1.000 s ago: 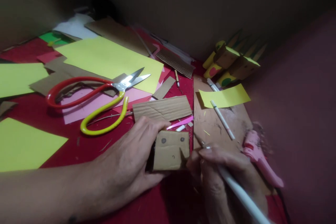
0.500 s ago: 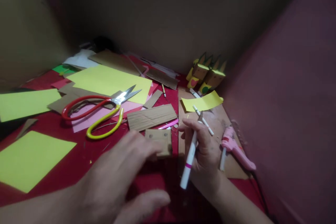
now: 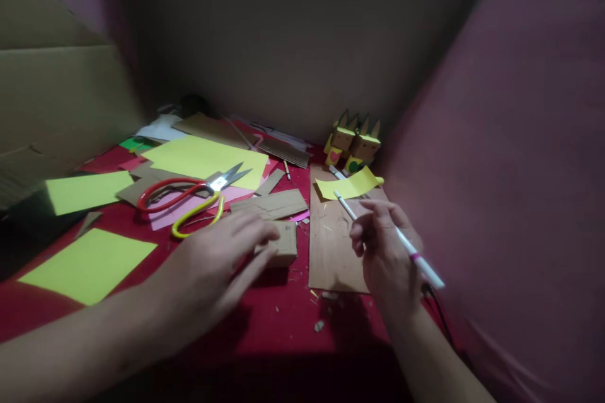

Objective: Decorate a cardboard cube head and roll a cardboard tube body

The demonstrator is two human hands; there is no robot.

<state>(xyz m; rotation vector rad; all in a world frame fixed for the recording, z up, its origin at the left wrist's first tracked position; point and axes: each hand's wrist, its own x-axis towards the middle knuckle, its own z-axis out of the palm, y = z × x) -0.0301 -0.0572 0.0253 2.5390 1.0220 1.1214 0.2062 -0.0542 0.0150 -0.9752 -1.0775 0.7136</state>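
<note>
My left hand (image 3: 215,261) lies over the near side of a small cardboard box (image 3: 285,242) on the red table, fingers spread and touching it without wrapping round it. My right hand (image 3: 385,252) is closed around a white pen with a pink band (image 3: 418,258), held above a flat cardboard sheet (image 3: 331,245). A second white pen (image 3: 345,204) lies on that sheet, just beyond my right fingers.
Red-and-yellow scissors (image 3: 191,195) lie on pink paper left of centre. Yellow paper sheets (image 3: 89,261) and cardboard strips (image 3: 269,204) are scattered about. Two small cardboard figures (image 3: 352,145) stand in the back corner. A yellow slip (image 3: 347,186) rests on the sheet. Walls close in behind and right.
The view pulled back and up. My left hand let go of the box's face and now lies beside it. My right hand lifted the pen away from the box and moved right.
</note>
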